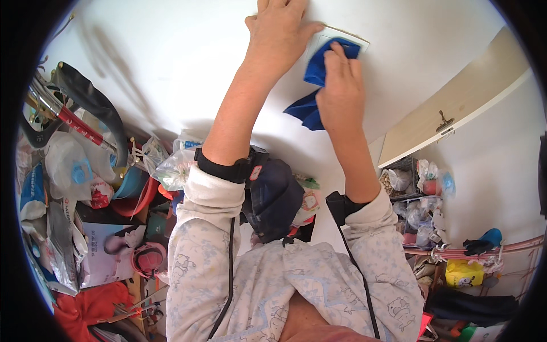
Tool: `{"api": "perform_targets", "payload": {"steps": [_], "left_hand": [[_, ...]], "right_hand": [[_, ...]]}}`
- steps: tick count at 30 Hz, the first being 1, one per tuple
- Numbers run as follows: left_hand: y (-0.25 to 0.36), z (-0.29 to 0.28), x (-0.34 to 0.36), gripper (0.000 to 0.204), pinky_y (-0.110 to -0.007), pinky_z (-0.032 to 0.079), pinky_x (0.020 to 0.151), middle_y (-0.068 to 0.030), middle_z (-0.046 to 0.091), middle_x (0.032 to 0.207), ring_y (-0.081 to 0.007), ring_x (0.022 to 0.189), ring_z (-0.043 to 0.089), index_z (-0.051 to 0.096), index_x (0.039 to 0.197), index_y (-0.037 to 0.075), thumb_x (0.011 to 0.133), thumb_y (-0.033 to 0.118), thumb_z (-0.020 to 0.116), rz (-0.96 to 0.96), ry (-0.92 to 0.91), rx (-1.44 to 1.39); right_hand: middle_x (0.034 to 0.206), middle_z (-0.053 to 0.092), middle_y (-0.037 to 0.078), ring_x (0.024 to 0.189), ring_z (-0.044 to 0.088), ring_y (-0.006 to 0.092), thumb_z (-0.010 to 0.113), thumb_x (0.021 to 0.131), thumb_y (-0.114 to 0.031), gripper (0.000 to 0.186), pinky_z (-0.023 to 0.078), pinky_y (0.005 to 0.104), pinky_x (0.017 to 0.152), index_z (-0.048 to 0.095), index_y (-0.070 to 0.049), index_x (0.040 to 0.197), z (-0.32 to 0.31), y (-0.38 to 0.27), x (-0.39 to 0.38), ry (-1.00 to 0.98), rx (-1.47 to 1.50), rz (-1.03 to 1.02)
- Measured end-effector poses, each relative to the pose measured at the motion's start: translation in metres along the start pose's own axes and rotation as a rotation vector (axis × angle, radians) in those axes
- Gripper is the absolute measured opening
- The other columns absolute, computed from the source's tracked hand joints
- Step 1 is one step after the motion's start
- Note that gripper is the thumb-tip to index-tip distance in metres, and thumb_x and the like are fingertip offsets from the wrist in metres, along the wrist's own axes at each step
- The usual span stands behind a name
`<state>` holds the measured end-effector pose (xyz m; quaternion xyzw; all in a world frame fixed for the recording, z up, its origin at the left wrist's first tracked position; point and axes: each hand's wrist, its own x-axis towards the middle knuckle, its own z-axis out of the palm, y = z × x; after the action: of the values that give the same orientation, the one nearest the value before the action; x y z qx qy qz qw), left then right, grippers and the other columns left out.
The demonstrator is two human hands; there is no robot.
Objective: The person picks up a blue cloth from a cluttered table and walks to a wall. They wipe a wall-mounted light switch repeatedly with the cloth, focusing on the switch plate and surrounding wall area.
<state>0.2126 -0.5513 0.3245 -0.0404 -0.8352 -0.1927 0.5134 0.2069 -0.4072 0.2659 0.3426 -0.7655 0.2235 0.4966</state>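
Both my arms reach up to a white wall. My left hand (279,31) lies flat on the wall, fingers together, right beside a white wall switch plate (358,43). My right hand (341,85) presses a blue cloth (312,91) against that plate; the cloth hangs down in folds below my fingers. Most of the plate is hidden under the cloth and my hands. Black bands sit on both wrists, with cables running down my pale patterned sleeves.
A light wooden door (456,108) with a metal handle (444,122) stands at the right. Piled clutter fills the left: plastic bags (171,165), bowls (134,191), a box (105,248), red-handled tools (74,122). A shelf with jars and bags (421,194) is at the right.
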Motion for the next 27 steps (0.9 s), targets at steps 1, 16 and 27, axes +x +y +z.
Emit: {"api": "perform_targets", "payload": {"steps": [1,16,27], "left_hand": [[-0.001,0.0,0.0,0.03,-0.054,0.046,0.087,-0.0174,0.052,0.119,-0.0378,0.109,0.052,0.06,0.108,0.004,0.083,0.014,0.072,0.014,0.007,0.003],[-0.002,0.0,0.0,0.042,-0.054,0.045,0.084,-0.017,0.05,0.117,-0.038,0.108,0.05,0.059,0.107,0.004,0.078,0.026,0.081,0.012,-0.053,0.012],[0.004,0.006,-0.001,0.052,-0.053,0.045,0.084,-0.0163,0.049,0.118,-0.0366,0.109,0.049,0.059,0.108,0.007,0.069,0.027,0.087,-0.043,0.017,0.058]], "right_hand": [[0.127,0.065,0.016,0.096,0.058,0.0334,0.058,0.068,0.016,0.046,0.051,0.0401,0.089,0.059,0.002,0.112,0.006,-0.003,0.003,-0.006,0.014,-0.033],[0.126,0.066,0.016,0.092,0.058,0.0332,0.058,0.068,0.017,0.045,0.051,0.0407,0.086,0.058,0.002,0.111,0.003,0.001,0.003,-0.003,0.008,-0.056],[0.122,0.066,0.02,0.082,0.055,0.0295,0.061,0.068,0.016,0.04,0.05,0.0369,0.074,0.059,0.005,0.107,-0.009,0.021,-0.033,0.032,-0.072,-0.016]]}}
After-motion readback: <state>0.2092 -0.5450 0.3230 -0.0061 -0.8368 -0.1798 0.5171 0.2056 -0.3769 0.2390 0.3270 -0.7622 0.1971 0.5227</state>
